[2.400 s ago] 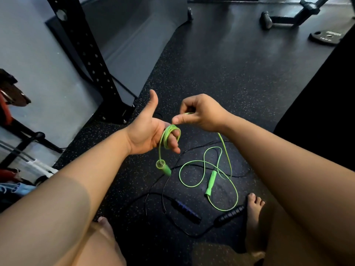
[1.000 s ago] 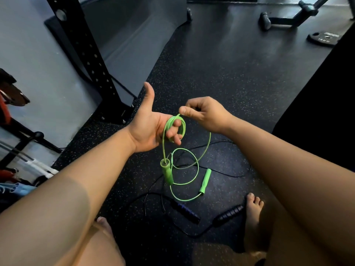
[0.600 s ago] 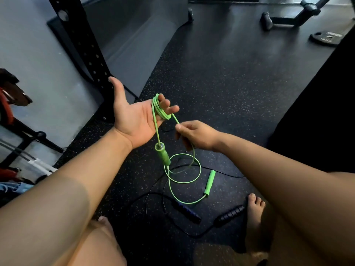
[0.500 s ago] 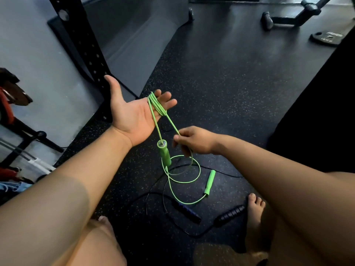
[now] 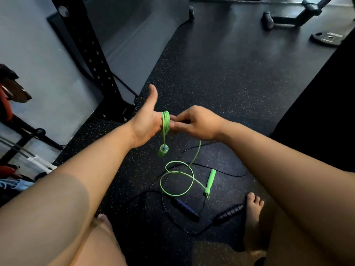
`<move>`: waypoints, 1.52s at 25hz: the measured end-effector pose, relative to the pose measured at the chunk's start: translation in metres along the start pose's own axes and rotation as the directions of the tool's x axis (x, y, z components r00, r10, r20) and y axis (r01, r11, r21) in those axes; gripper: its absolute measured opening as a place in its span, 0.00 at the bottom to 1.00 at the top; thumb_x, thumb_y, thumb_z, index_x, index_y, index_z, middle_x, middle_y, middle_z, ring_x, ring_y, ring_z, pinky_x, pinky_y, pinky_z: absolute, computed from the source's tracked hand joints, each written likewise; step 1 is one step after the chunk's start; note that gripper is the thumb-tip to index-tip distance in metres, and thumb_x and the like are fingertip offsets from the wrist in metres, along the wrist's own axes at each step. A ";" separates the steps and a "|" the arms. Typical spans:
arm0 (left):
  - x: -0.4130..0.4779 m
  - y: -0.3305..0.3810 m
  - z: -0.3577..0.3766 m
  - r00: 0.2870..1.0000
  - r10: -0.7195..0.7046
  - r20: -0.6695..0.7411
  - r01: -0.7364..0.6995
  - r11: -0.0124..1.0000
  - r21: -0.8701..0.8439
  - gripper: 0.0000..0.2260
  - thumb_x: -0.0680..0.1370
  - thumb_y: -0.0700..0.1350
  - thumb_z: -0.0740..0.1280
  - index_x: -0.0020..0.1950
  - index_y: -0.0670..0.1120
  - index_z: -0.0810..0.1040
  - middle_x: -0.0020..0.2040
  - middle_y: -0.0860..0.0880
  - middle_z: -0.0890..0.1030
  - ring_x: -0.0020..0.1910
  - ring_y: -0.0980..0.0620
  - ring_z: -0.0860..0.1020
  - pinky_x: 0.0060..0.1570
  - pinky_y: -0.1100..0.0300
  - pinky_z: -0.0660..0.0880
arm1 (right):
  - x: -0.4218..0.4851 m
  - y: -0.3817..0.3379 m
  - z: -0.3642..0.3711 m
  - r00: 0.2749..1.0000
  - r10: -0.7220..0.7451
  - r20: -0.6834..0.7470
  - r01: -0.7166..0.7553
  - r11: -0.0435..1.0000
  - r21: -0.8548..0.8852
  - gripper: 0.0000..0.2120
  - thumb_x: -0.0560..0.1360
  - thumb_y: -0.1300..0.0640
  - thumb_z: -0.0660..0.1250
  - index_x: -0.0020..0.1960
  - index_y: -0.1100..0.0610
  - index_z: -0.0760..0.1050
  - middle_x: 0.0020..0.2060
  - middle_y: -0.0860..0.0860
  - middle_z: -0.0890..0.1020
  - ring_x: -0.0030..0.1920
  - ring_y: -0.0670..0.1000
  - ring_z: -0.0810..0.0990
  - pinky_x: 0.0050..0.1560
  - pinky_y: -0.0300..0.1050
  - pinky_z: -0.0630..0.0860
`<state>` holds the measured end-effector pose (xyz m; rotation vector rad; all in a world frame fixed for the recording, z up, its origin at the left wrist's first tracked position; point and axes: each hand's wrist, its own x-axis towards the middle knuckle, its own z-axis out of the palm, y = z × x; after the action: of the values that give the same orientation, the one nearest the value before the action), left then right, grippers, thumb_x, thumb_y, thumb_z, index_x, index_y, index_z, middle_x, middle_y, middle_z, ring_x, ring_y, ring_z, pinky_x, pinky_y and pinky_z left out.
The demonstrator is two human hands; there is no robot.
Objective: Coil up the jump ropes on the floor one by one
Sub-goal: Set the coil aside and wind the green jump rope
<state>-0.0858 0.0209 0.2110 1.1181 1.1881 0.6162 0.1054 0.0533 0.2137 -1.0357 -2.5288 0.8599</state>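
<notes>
A green jump rope (image 5: pixel 165 121) is wound in several loops round the straight fingers of my left hand (image 5: pixel 147 122), whose thumb points up. One green handle (image 5: pixel 162 151) hangs below the coil. My right hand (image 5: pixel 196 124) pinches the rope just right of the coil, fingertips meeting my left fingertips. The slack runs down to loose loops (image 5: pixel 178 179) and the other green handle (image 5: pixel 210 180) on the floor. A black jump rope lies beneath, with a dark blue handle (image 5: pixel 185 209) and a black handle (image 5: pixel 228 214).
Black speckled rubber floor (image 5: pixel 221 77) stretches ahead. A black perforated rack upright (image 5: pixel 92 54) stands at left by the grey wall. A weight plate (image 5: pixel 328 38) and a bench foot (image 5: pixel 269 21) lie far right. My bare foot (image 5: pixel 253 210) rests beside the black handle.
My left hand turned from palm-up to thumb-up and dropped slightly. My right hand rose from below to the coil, drawing rope up; less slack lies on the floor.
</notes>
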 end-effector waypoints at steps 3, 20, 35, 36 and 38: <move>-0.008 0.005 0.009 0.988 -0.099 0.114 0.081 0.985 0.154 0.59 0.70 0.78 0.28 0.53 0.36 0.84 0.53 0.34 0.85 0.58 0.41 0.84 0.78 0.43 0.56 | 0.000 0.004 -0.008 0.997 -0.028 -0.076 0.035 0.995 0.094 0.11 0.71 0.45 0.76 0.39 0.53 0.83 0.29 0.46 0.81 0.29 0.40 0.74 0.32 0.36 0.69; -0.027 0.023 0.000 0.964 0.266 -0.019 -0.212 0.721 -0.660 0.49 0.67 0.84 0.43 0.47 0.41 0.76 0.38 0.46 0.79 0.42 0.44 0.82 0.57 0.56 0.78 | -0.007 0.018 0.036 0.970 0.240 0.035 -0.216 0.785 0.581 0.17 0.85 0.51 0.56 0.43 0.56 0.77 0.30 0.56 0.76 0.32 0.54 0.74 0.34 0.44 0.69; 0.004 0.000 0.003 0.950 0.063 -0.306 -0.051 0.998 0.048 0.52 0.72 0.78 0.34 0.61 0.38 0.78 0.53 0.39 0.87 0.57 0.44 0.84 0.76 0.43 0.60 | -0.007 -0.005 0.014 0.997 -0.062 0.035 0.065 0.994 -0.092 0.17 0.83 0.47 0.61 0.46 0.57 0.82 0.30 0.46 0.76 0.30 0.43 0.73 0.34 0.40 0.67; 0.003 -0.001 0.004 0.974 0.026 -0.224 0.006 0.990 0.143 0.56 0.70 0.80 0.34 0.59 0.36 0.80 0.52 0.37 0.86 0.57 0.42 0.84 0.75 0.43 0.60 | -0.006 -0.003 0.009 0.996 -0.084 -0.021 0.082 0.993 -0.084 0.15 0.82 0.46 0.63 0.45 0.54 0.83 0.30 0.45 0.76 0.30 0.41 0.73 0.34 0.36 0.66; -0.001 0.000 0.010 0.997 -0.052 -0.058 0.066 0.960 0.274 0.60 0.69 0.80 0.30 0.56 0.31 0.80 0.48 0.35 0.85 0.52 0.38 0.84 0.70 0.47 0.65 | -0.003 0.005 -0.002 0.987 -0.102 -0.121 0.094 0.993 -0.070 0.15 0.78 0.43 0.67 0.43 0.53 0.83 0.31 0.44 0.79 0.30 0.42 0.74 0.34 0.36 0.68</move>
<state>-0.0768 0.0165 0.2114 1.3014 1.3760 0.4439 0.1114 0.0544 0.2121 -0.9443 -2.4935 0.6699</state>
